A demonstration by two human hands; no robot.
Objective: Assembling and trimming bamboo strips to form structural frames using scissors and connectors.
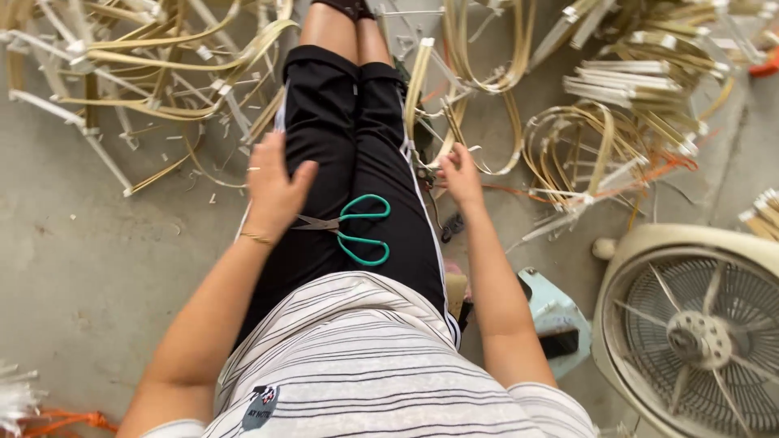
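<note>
I sit on the floor with my legs stretched out in black trousers [349, 138]. A pair of scissors with green handles [357, 229] lies across my thigh. My left hand [274, 188] rests flat on my left thigh, its palm over the scissor blades. My right hand [461, 174] reaches down past my right leg toward thin pale cane strips [479, 105] on the floor; whether it grips a strip is unclear.
Bundles of bent cane strips and white sticks [146, 65] lie at the upper left, more coils [600, 138] at the upper right. A cream floor fan [698, 332] sits at the lower right. A pale blue stool [552, 312] is under me. Orange cord [65, 422] lies at the lower left.
</note>
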